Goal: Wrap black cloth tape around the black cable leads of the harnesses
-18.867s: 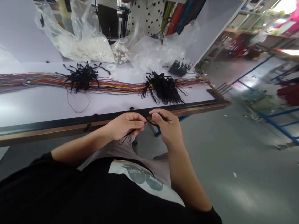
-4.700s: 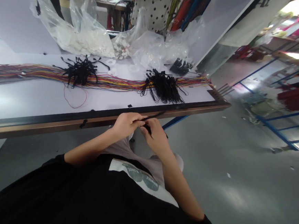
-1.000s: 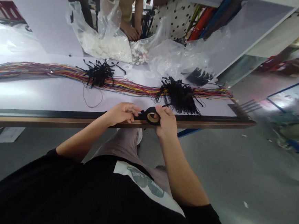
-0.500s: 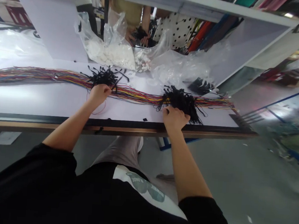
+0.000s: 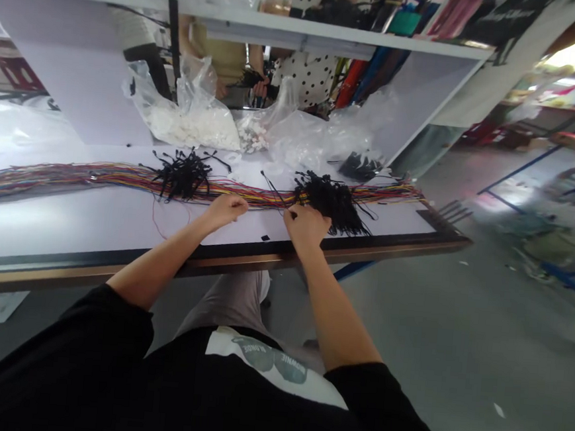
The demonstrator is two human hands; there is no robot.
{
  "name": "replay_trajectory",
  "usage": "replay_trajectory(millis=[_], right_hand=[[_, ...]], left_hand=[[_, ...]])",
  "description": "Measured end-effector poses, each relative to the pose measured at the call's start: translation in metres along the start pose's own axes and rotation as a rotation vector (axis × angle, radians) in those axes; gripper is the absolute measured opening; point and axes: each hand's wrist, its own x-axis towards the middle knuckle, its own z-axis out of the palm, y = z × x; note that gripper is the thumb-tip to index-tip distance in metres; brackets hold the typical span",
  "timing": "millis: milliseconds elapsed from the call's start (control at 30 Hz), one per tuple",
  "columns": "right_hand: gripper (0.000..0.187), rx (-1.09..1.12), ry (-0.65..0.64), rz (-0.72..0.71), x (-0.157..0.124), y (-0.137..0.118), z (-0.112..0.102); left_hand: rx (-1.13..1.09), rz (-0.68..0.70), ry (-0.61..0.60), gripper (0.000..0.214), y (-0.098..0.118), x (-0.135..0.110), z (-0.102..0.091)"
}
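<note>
My right hand (image 5: 307, 227) is closed in a pinch at the left side of a heap of short black cables (image 5: 335, 203). One thin black cable (image 5: 271, 184) runs up and left from its fingertips. My left hand (image 5: 225, 212) hovers in front of the wire bundle, between the two black heaps, with its fingers curled together; whatever they hold is too small to make out. A second heap of short black cables (image 5: 184, 174) lies to the left of it. Under both heaps stretches a long bundle of coloured wires (image 5: 116, 174), and a loose red wire curls out toward the table edge.
Clear plastic bags (image 5: 190, 118) with small white parts stand along the back, near a bag of black pieces (image 5: 361, 166). A shelf (image 5: 283, 22) crosses above. Behind it, co-workers' hands (image 5: 260, 88) handle black items. The table has a dark front edge (image 5: 129, 256).
My left hand has moved right, away from the left heap toward my right hand. A black cable now sticks out from my right hand's fingertips. The camera view has shifted.
</note>
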Motion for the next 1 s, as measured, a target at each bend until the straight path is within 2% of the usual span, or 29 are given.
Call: replay_trajectory(millis=[100, 167, 267, 367, 433, 533, 600, 667, 833, 1000], right_hand=[[0.027, 0.165, 0.045, -0.065, -0.024, -0.006, -0.004], [0.026, 0.247, 0.042, -0.081, -0.04, -0.008, -0.006], [0.024, 0.418, 0.005, -0.089, -0.062, -0.004, -0.007], [0.022, 0.742, -0.097, -0.136, -0.076, 0.01, -0.013], [0.024, 0.951, -0.128, -0.098, -0.08, 0.02, -0.019], [0.023, 1.144, -0.045, -0.003, -0.079, 0.03, -0.03], [0.02, 1.27, -0.032, 0.008, -0.078, 0.032, -0.036], [0.024, 1.35, -0.049, 0.0, -0.08, 0.032, -0.039], [0.031, 1.388, -0.081, 0.002, -0.095, 0.031, -0.043], [0.034, 1.467, -0.174, -0.014, -0.108, 0.033, -0.045]], left_hand=[[-0.497, -0.079, -0.071, 0.018, 0.019, 0.006, 0.027], [-0.756, -0.051, -0.056, 0.021, 0.031, 0.005, 0.037], [-0.929, 0.005, -0.04, 0.019, 0.046, -0.005, 0.043], [-0.907, 0.065, -0.117, 0.021, 0.054, -0.028, 0.042], [-0.861, 0.117, -0.208, 0.028, 0.055, -0.047, 0.043], [-0.784, 0.145, -0.387, 0.042, 0.056, -0.073, 0.049], [-0.739, 0.156, -0.435, 0.043, 0.057, -0.087, 0.054], [-0.708, 0.169, -0.403, 0.037, 0.059, -0.096, 0.058], [-0.607, 0.176, -0.183, 0.013, 0.064, -0.107, 0.058], [-0.542, 0.183, -0.043, 0.021, 0.062, -0.111, 0.059]])
